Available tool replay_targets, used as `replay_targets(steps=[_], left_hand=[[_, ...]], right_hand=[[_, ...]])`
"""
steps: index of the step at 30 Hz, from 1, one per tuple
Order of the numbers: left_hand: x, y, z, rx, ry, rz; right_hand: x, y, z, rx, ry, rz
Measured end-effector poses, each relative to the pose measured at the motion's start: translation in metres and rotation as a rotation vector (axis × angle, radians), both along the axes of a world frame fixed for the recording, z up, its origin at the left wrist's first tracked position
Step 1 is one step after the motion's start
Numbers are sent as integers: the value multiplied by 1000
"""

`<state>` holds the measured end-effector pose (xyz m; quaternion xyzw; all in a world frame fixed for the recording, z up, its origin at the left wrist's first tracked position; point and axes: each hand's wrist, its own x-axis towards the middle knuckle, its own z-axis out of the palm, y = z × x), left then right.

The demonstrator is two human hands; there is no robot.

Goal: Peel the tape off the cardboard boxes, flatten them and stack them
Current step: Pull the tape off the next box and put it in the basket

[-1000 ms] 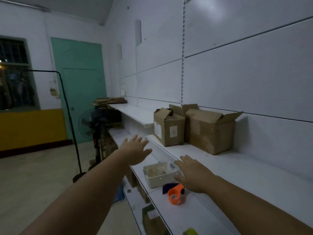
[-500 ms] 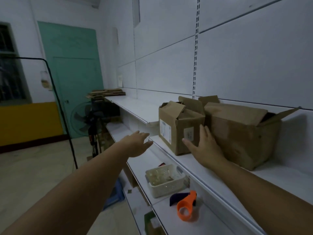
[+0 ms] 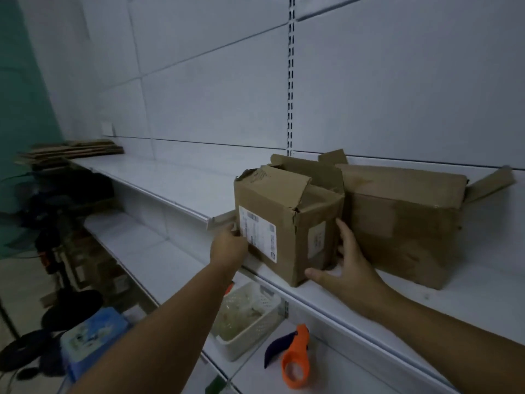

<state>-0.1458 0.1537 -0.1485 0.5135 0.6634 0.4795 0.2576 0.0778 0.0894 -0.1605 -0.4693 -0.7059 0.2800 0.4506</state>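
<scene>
Standing on the white upper shelf (image 3: 181, 183) is a small brown cardboard box (image 3: 287, 223) with torn, half-open top flaps and a white label on its left side. Both bare hands are on it. The left hand (image 3: 228, 247) presses against the left side, right at the edge of the label, and its fingers are hidden behind the hand, so I cannot tell if they are curled or flat. The right hand (image 3: 345, 268) is at the box's right front corner. Its fingers (image 3: 342, 231) are spread apart and reach up along the right side, and the thumb lies low by the bottom corner.

Just beside the small box, on its right and touching it, stands a bigger brown cardboard box (image 3: 403, 220) with brown tape across its front and one flap sticking out. Far down the same shelf lies a stack of flat cardboard pieces (image 3: 71, 150).

On the lower shelf (image 3: 136, 251) sits a white plastic basket (image 3: 250, 317). Near it lies an orange tape holder with a dark blue handle (image 3: 292, 356).
</scene>
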Motion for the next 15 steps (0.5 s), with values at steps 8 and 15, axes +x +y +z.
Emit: replay_targets(steps=[8, 15], left_hand=[[-24, 35, -7, -51, 173, -190], [-27, 19, -8, 30, -156, -369]], right_hand=[[-7, -1, 1, -5, -152, -121], [-17, -13, 8, -16, -14, -258]])
